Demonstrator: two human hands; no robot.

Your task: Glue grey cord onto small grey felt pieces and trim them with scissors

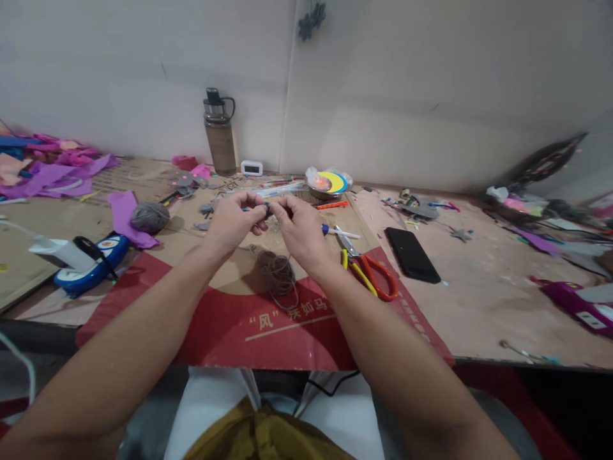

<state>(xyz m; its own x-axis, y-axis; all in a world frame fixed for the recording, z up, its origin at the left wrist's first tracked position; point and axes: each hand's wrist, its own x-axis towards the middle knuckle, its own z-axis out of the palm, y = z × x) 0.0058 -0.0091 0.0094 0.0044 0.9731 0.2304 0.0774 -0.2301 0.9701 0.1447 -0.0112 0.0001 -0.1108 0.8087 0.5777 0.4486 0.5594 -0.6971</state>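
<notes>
My left hand (234, 220) and my right hand (299, 227) meet above the table, fingers pinched together on a small dark piece (266, 208) between them. What that piece is I cannot make out. A loose tangle of grey-brown yarn (279, 275) lies on the table just below the hands, on cardboard with a red printed band (268, 326). A grey ball of yarn (150, 216) sits to the left of my left hand. Scissors with red and yellow handles (368, 271) lie just right of my right wrist.
A black phone (412, 254) lies right of the scissors. A brown water bottle (219, 134) and a small white clock (251, 167) stand at the wall. Purple felt scraps (52, 172) pile up at far left, a blue glue gun (90, 265) nearer. A metal bowl (328, 185) holds coloured bits.
</notes>
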